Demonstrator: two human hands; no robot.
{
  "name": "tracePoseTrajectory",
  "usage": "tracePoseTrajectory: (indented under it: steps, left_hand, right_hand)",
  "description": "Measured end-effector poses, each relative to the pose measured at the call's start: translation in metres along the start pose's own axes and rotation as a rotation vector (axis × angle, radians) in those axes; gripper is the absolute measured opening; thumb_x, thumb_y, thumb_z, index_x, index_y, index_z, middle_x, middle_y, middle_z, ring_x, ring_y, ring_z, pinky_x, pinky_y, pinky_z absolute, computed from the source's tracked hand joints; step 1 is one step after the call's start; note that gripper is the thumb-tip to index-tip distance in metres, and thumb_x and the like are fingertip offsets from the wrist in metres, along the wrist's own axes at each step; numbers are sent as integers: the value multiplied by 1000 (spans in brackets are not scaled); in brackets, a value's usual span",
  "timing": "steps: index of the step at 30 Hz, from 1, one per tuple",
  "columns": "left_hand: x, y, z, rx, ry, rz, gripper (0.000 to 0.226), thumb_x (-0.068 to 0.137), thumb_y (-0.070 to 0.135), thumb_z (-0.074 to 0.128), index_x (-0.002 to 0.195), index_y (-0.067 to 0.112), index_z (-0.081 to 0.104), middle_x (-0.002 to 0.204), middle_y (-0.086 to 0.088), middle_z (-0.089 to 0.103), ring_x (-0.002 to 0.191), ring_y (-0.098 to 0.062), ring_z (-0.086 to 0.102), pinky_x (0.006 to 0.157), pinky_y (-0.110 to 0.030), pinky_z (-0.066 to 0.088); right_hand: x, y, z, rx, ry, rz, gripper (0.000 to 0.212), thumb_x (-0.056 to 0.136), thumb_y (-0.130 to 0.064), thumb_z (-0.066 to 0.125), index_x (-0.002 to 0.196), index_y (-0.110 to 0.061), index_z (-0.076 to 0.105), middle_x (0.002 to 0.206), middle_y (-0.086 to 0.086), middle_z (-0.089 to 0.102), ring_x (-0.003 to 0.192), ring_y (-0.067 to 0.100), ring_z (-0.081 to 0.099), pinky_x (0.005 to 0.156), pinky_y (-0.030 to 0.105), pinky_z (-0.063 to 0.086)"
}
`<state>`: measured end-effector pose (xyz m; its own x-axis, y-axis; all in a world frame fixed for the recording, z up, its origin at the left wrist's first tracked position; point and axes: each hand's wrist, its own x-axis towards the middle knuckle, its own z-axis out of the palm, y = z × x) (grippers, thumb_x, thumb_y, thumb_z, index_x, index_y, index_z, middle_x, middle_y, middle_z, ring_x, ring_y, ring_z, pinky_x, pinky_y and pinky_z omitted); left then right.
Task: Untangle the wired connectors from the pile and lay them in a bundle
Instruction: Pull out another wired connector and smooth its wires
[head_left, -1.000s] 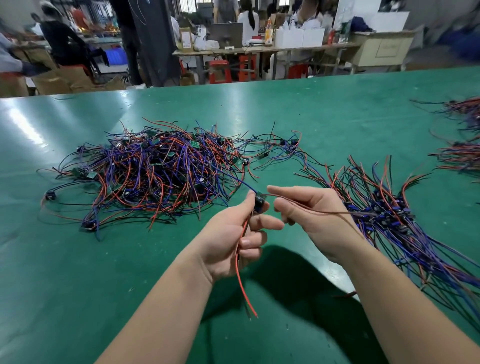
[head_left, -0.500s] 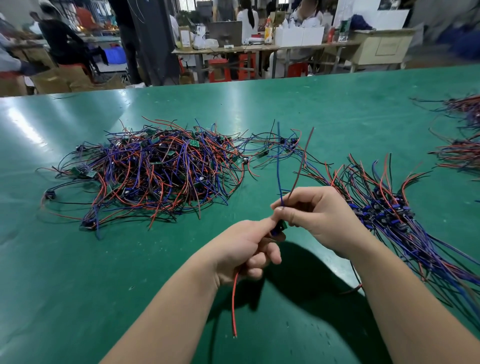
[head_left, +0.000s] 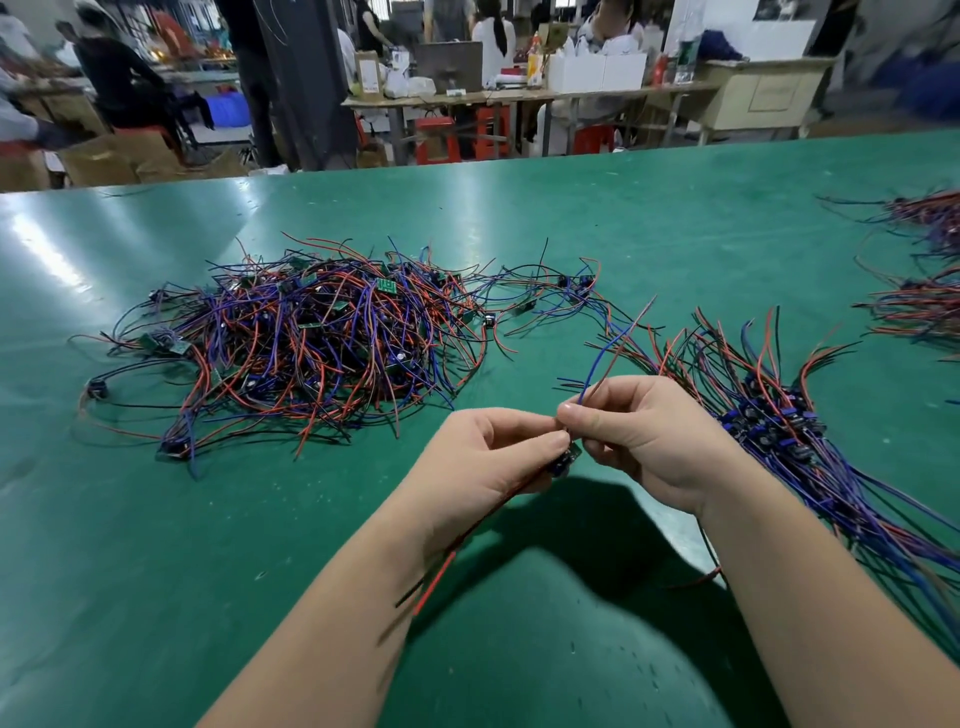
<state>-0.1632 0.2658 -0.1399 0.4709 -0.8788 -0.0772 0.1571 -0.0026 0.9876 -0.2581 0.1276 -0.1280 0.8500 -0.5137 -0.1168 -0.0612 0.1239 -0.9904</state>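
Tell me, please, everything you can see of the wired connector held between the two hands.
The wired connector is a small dark module with a green edge, held above the green table. The left hand pinches it; the right hand pinches its wires just above. A blue wire and a reddish one rise from the right hand; a red wire and a black one trail down beneath the left wrist.

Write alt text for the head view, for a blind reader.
Two bare hands hold one wired connector above a green table: left hand grips its small board, right hand pinches its blue wire. A tangled pile lies left, a laid-out bundle right.
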Motion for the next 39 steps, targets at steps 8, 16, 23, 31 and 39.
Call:
tracePoseTrajectory:
  steps: [8, 16, 23, 31, 39]
  left_hand:
    - [2, -4, 7, 179, 42, 15, 12, 83, 4, 71, 90, 13, 72, 77, -1, 71, 65, -5, 61, 66, -16, 50]
    - [-5, -4, 5, 303, -136, -75, 15, 88, 10, 67, 89, 24, 71, 73, 5, 68, 66, -4, 58, 68, -18, 48]
    - [-8, 2, -1, 472, -254, -72, 26, 94, 11, 59, 109, 31, 64, 67, 11, 56, 62, -5, 46, 61, -17, 41]
    - [-13, 10, -10, 326, -356, -31, 22, 93, 6, 56, 106, 22, 64, 75, 4, 59, 70, -10, 53, 71, -20, 44]
    - [3, 17, -9, -464, 238, 151, 17, 62, 17, 70, 74, 16, 58, 66, 0, 68, 60, -9, 64, 61, -20, 55]
  right_hand:
    - [5, -5, -13, 113, 301, -98, 21, 71, -9, 74, 53, -13, 65, 50, -1, 63, 42, 5, 55, 40, 12, 37]
    - [5, -11, -31, 250, 489, -156, 13, 82, -2, 67, 72, -8, 62, 52, -2, 65, 47, 5, 60, 45, 13, 44]
    - [5, -13, -28, 325, 518, -84, 16, 84, -5, 67, 72, -7, 57, 47, -1, 61, 43, 8, 61, 36, 13, 41]
    - [12, -10, -26, 401, 486, 6, 25, 96, -22, 50, 74, -11, 53, 45, 1, 60, 40, 10, 60, 35, 12, 39]
    - [1, -4, -8, 150, 57, 80, 13, 77, 6, 64, 85, -3, 65, 69, 10, 66, 55, 16, 66, 48, 16, 48]
